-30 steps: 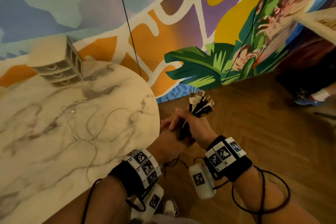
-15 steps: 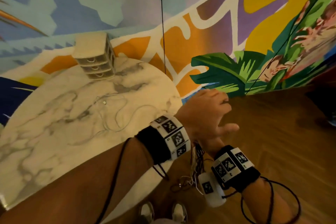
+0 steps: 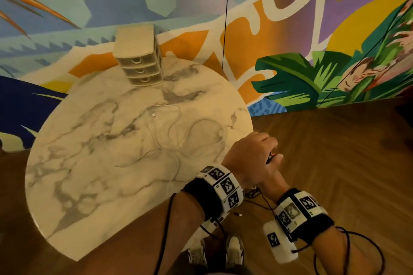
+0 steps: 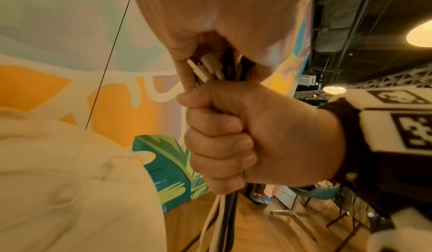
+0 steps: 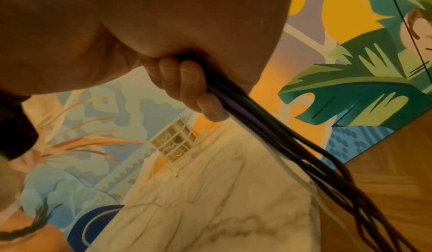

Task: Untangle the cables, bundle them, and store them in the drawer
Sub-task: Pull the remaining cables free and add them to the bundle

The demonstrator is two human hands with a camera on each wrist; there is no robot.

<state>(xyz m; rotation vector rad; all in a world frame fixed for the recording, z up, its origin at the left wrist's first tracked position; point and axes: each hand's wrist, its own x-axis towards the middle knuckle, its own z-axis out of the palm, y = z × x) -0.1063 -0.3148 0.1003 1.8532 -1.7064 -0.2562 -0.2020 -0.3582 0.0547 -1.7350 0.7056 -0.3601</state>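
A bundle of black and white cables hangs off the table's right edge. My right hand grips it in a fist, fingers curled round the strands, which trail down toward the floor. My left hand sits on top of the right hand, its palm closed over the plug ends. A thin white cable lies in loose loops on the round marble table. The small three-drawer unit stands at the table's far edge, drawers shut.
A painted mural wall runs behind the table, with a thin black cord hanging down it. Wooden floor lies to the right. My shoes show below the table edge.
The plug ends stood out above both hands a second ago; my left hand has since come over the top and covers them. The head view has swung left toward the table.
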